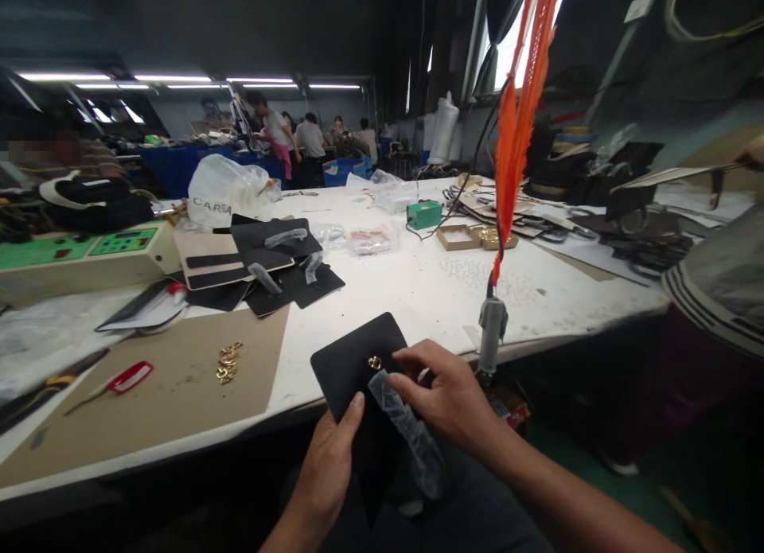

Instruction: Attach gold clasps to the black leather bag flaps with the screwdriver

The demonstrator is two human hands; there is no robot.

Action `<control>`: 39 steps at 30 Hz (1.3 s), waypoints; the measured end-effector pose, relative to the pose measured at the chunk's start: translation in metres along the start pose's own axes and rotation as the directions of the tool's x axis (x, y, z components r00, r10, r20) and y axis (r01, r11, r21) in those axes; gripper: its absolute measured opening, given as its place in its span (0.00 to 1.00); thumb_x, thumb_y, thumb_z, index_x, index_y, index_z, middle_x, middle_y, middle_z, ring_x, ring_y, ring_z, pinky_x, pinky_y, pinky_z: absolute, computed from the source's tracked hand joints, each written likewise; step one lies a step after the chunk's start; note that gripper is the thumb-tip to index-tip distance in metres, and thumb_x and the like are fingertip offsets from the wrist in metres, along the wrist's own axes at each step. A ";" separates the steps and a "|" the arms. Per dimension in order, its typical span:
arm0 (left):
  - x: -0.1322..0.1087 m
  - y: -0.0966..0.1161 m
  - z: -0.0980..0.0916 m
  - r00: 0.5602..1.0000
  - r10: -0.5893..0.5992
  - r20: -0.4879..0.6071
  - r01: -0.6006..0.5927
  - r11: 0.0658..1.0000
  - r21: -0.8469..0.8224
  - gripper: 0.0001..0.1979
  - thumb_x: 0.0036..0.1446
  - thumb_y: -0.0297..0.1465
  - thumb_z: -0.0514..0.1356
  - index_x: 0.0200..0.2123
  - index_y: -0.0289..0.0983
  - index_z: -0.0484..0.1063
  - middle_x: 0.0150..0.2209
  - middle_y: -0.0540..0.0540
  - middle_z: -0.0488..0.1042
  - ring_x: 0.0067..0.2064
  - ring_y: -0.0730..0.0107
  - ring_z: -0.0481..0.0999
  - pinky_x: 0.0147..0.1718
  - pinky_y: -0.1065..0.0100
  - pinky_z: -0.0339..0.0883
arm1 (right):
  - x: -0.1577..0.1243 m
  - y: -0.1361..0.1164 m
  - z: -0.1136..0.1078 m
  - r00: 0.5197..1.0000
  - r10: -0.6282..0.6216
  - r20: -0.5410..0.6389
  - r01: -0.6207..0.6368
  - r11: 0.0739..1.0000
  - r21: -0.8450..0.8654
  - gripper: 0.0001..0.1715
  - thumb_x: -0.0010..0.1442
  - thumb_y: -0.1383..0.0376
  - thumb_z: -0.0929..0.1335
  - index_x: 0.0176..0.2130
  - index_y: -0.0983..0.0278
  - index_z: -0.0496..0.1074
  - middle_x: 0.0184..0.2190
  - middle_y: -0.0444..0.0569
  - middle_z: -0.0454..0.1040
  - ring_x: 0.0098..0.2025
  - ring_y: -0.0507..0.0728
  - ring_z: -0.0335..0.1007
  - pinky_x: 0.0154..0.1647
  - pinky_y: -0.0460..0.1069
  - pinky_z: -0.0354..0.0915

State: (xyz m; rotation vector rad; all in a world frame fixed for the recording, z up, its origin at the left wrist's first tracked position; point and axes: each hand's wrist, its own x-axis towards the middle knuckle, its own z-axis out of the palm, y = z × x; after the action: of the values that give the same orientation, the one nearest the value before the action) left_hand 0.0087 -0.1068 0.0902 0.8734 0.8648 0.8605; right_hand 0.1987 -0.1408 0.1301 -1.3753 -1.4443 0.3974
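Observation:
My left hand (331, 461) grips a black leather-like panel (346, 354) with rounded corners, thumb on its face, tilted over the table's front edge. A small gold metal fitting (375, 363) sits on the panel's face. Just below the fitting, a strap wrapped in clear plastic (411, 438) hangs down across the panel. My right hand (447, 390) is closed at the strap's upper end, thumb against the wrapping and fingers at the panel's right side. Part of its fingertips is hidden. More gold fittings (228, 362) lie in a small pile on brown cardboard (179, 410).
A red-handled awl (128, 377) lies on the cardboard. Stacked black panels (271, 247) are behind it. An electric screwdriver-like tool (493, 334) hangs from an orange cord (516, 131) right of my hands. A green box (424, 213) stands farther back. A person's sleeve (716, 282) is at right.

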 end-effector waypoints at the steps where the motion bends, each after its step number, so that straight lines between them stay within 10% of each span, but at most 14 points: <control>1: -0.003 -0.001 0.001 1.000 0.013 0.015 -0.014 0.998 0.056 0.28 0.64 0.46 0.65 0.61 0.37 0.76 0.59 0.39 0.79 0.62 0.46 0.76 0.65 0.52 0.67 | 0.007 0.007 0.005 0.999 0.047 0.021 -0.047 0.999 -0.006 0.07 0.60 0.64 0.77 0.41 0.59 0.81 0.34 0.45 0.78 0.34 0.55 0.75 0.36 0.49 0.68; 7: -0.012 0.000 -0.002 0.994 0.110 0.010 -0.106 0.922 0.373 0.31 0.65 0.52 0.62 0.62 0.37 0.76 0.61 0.41 0.78 0.65 0.43 0.72 0.69 0.51 0.60 | 0.011 0.022 0.034 0.980 0.164 0.110 -0.171 0.984 0.051 0.05 0.59 0.65 0.77 0.35 0.60 0.78 0.32 0.43 0.78 0.34 0.55 0.76 0.37 0.49 0.68; 12: -0.008 0.002 -0.012 0.998 0.032 0.058 -0.044 0.974 0.223 0.28 0.67 0.49 0.61 0.62 0.37 0.76 0.59 0.41 0.79 0.60 0.46 0.77 0.65 0.52 0.65 | 0.016 0.025 0.030 0.981 -0.123 0.150 0.135 0.988 -0.070 0.05 0.64 0.63 0.75 0.38 0.61 0.76 0.32 0.45 0.77 0.33 0.54 0.74 0.34 0.49 0.66; 16: -0.003 0.007 -0.021 0.990 -0.040 0.138 0.023 0.992 0.123 0.24 0.67 0.44 0.63 0.61 0.38 0.76 0.58 0.42 0.80 0.57 0.50 0.79 0.61 0.55 0.69 | 0.034 0.037 0.018 0.872 -0.362 0.331 0.399 0.916 -0.049 0.08 0.71 0.58 0.72 0.44 0.61 0.76 0.38 0.48 0.78 0.37 0.55 0.75 0.38 0.49 0.67; 23: 0.000 0.010 -0.028 0.985 -0.056 0.163 0.035 0.991 0.129 0.22 0.68 0.43 0.63 0.59 0.38 0.78 0.56 0.43 0.81 0.56 0.52 0.80 0.60 0.58 0.69 | 0.059 0.039 0.009 0.708 -0.332 0.624 0.378 0.924 0.062 0.07 0.72 0.61 0.71 0.42 0.61 0.75 0.36 0.46 0.77 0.35 0.54 0.74 0.36 0.47 0.66; 32: 0.002 0.000 -0.031 0.996 0.030 0.081 -0.060 0.919 0.389 0.24 0.69 0.47 0.59 0.56 0.38 0.80 0.53 0.44 0.83 0.55 0.51 0.80 0.58 0.60 0.70 | 0.039 0.052 0.028 0.784 -0.415 0.461 0.503 0.861 -0.080 0.12 0.73 0.60 0.70 0.37 0.64 0.77 0.30 0.47 0.77 0.31 0.54 0.73 0.32 0.47 0.62; 39: -0.002 0.002 -0.016 0.999 0.030 -0.044 -0.011 0.925 0.379 0.24 0.57 0.47 0.69 0.50 0.36 0.82 0.47 0.42 0.85 0.51 0.47 0.82 0.53 0.57 0.74 | 0.045 0.047 0.022 0.684 -0.505 0.526 0.688 0.688 -0.233 0.18 0.77 0.57 0.65 0.39 0.62 0.79 0.30 0.47 0.78 0.28 0.54 0.70 0.30 0.50 0.55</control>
State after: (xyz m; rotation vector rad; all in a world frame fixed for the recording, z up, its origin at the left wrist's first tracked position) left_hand -0.0063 -0.1034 0.0861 1.2037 1.0882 0.7449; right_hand 0.2149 -0.0795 0.1039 -1.0414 -2.3674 -0.0829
